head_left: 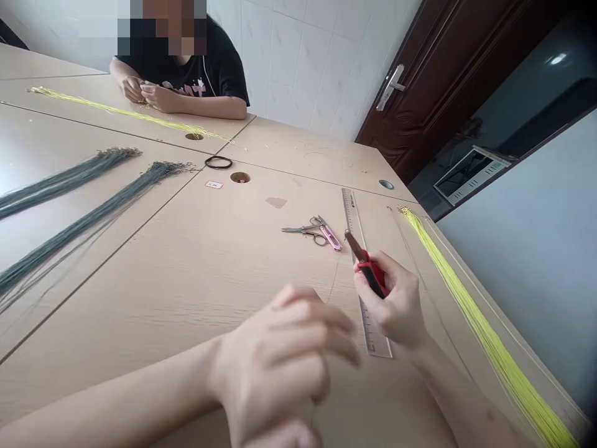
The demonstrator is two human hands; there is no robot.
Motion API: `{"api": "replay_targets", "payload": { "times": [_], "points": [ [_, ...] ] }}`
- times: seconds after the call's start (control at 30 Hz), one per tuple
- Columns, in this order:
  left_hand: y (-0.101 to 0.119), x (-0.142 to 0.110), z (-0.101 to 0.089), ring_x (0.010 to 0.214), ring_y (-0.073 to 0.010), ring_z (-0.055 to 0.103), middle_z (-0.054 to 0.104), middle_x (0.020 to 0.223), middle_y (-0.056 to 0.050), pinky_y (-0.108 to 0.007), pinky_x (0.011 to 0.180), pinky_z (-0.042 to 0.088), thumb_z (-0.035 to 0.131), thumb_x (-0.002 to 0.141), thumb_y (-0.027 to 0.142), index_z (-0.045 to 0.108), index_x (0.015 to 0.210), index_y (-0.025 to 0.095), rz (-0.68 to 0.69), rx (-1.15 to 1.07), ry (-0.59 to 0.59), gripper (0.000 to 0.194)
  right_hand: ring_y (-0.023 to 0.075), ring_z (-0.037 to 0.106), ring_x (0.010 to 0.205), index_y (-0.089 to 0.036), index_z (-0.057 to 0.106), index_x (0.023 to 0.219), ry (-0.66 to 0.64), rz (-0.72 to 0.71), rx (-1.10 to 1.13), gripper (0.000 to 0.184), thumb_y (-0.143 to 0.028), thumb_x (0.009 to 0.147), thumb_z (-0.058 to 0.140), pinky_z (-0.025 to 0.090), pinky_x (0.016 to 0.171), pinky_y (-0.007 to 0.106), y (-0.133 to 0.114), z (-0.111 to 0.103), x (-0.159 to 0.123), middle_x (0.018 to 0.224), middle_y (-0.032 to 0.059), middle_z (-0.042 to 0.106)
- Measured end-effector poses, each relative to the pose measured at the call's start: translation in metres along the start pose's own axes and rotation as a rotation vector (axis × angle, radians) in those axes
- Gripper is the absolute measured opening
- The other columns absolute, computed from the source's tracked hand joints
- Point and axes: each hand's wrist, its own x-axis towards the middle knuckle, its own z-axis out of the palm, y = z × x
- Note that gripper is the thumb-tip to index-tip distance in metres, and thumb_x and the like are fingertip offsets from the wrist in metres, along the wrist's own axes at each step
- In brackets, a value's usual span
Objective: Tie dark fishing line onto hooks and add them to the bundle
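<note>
In my right hand, fingers wrapped round the grip, is a small plier-like tool with a red and black handle. Its narrow metal end points up and left, and a tiny hook-like bit shows at the tip. My left hand hovers low in front, fingers bent and blurred by motion; whether it holds a thread is unclear. A fine thread shows faintly between the hands. Beneath the right hand lies a clear ruler. Scissors and a pink-handled thread snipper lie just beyond.
Yellow line bundles lie along the right edge and far left. Dark green line bundles with small hooks spread at left. A black ring, paper label and tape roll are further back. Another person sits opposite.
</note>
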Motion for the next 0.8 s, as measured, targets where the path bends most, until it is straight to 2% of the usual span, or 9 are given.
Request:
{"api": "replay_targets", "payload": {
  "times": [0.1, 0.17, 0.2, 0.27, 0.37, 0.47, 0.7, 0.8],
  "points": [
    [-0.005, 0.004, -0.007, 0.08, -0.0198, 0.05, 0.057, 0.082, -0.007, -0.037, 0.075, 0.036, 0.04, 0.088, 0.019, 0.044, 0.067, 0.019, -0.336, -0.004, 0.314, 0.022, 0.0086, 0.034, 0.05, -0.02, 0.052, 0.076, 0.002, -0.091, -0.048, 0.014, -0.008, 0.071, 0.052, 0.027, 0.044, 0.021, -0.002, 0.002, -0.005, 0.058, -0.0056, 0.035],
    [-0.011, 0.006, -0.007, 0.071, -0.0144, 0.044, 0.051, 0.078, -0.003, -0.031, 0.066, 0.036, 0.044, 0.089, 0.018, 0.044, 0.067, 0.018, -0.628, -0.233, 0.497, 0.022, 0.0091, 0.035, 0.051, -0.02, 0.053, 0.077, -0.011, -0.141, -0.076, 0.017, -0.006, 0.068, 0.052, 0.027, 0.045, 0.021, -0.004, 0.004, -0.007, 0.06, -0.0051, 0.037],
    [-0.013, 0.007, -0.007, 0.068, -0.0129, 0.043, 0.05, 0.078, -0.002, -0.028, 0.061, 0.035, 0.046, 0.089, 0.022, 0.046, 0.069, 0.018, -0.761, -0.372, 0.54, 0.021, 0.0094, 0.036, 0.052, -0.02, 0.054, 0.078, -0.016, -0.16, -0.088, 0.018, -0.006, 0.067, 0.052, 0.028, 0.046, 0.022, -0.004, 0.005, -0.008, 0.06, -0.0047, 0.038],
    [-0.017, 0.009, -0.004, 0.065, -0.0117, 0.044, 0.053, 0.079, -0.001, -0.025, 0.052, 0.032, 0.05, 0.089, 0.03, 0.05, 0.077, 0.018, -0.913, -0.586, 0.519, 0.016, 0.0097, 0.037, 0.053, -0.021, 0.054, 0.079, -0.02, -0.187, -0.109, 0.02, -0.006, 0.066, 0.052, 0.029, 0.047, 0.022, -0.004, 0.005, -0.008, 0.061, -0.0044, 0.04],
    [-0.018, 0.01, -0.001, 0.058, -0.0092, 0.047, 0.057, 0.079, -0.001, -0.023, 0.048, 0.033, 0.055, 0.087, 0.036, 0.054, 0.087, 0.019, -0.972, -0.667, 0.443, 0.017, 0.0099, 0.038, 0.053, -0.02, 0.055, 0.081, -0.025, -0.205, -0.136, 0.02, -0.007, 0.067, 0.053, 0.031, 0.048, 0.023, -0.002, 0.005, -0.008, 0.062, -0.0042, 0.043],
    [-0.016, 0.011, -0.001, 0.049, -0.0045, 0.045, 0.06, 0.077, 0.001, -0.021, 0.048, 0.035, 0.058, 0.086, 0.038, 0.056, 0.084, 0.017, -1.017, -0.675, 0.408, 0.021, 0.01, 0.038, 0.053, -0.02, 0.055, 0.081, -0.037, -0.209, -0.153, 0.02, -0.007, 0.067, 0.052, 0.031, 0.048, 0.023, -0.001, 0.005, -0.007, 0.063, -0.0038, 0.045],
    [-0.018, 0.01, -0.002, 0.048, -0.0039, 0.049, 0.06, 0.072, 0.003, -0.02, 0.05, 0.038, 0.057, 0.087, 0.034, 0.056, 0.077, 0.018, -1.017, -0.627, 0.44, 0.019, 0.0102, 0.038, 0.053, -0.02, 0.054, 0.08, -0.058, -0.197, -0.167, 0.018, -0.008, 0.067, 0.053, 0.03, 0.048, 0.023, -0.002, 0.006, -0.008, 0.062, -0.004, 0.043],
    [-0.02, 0.01, -0.003, 0.048, -0.0043, 0.049, 0.059, 0.072, 0.003, -0.02, 0.049, 0.038, 0.057, 0.087, 0.033, 0.054, 0.076, 0.017, -1.032, -0.589, 0.463, 0.019, 0.0093, 0.036, 0.05, -0.021, 0.05, 0.079, -0.051, -0.16, -0.16, 0.01, -0.014, 0.073, 0.054, 0.029, 0.046, 0.022, 0.0, 0.004, -0.007, 0.06, -0.0053, 0.039]
  ]
}}
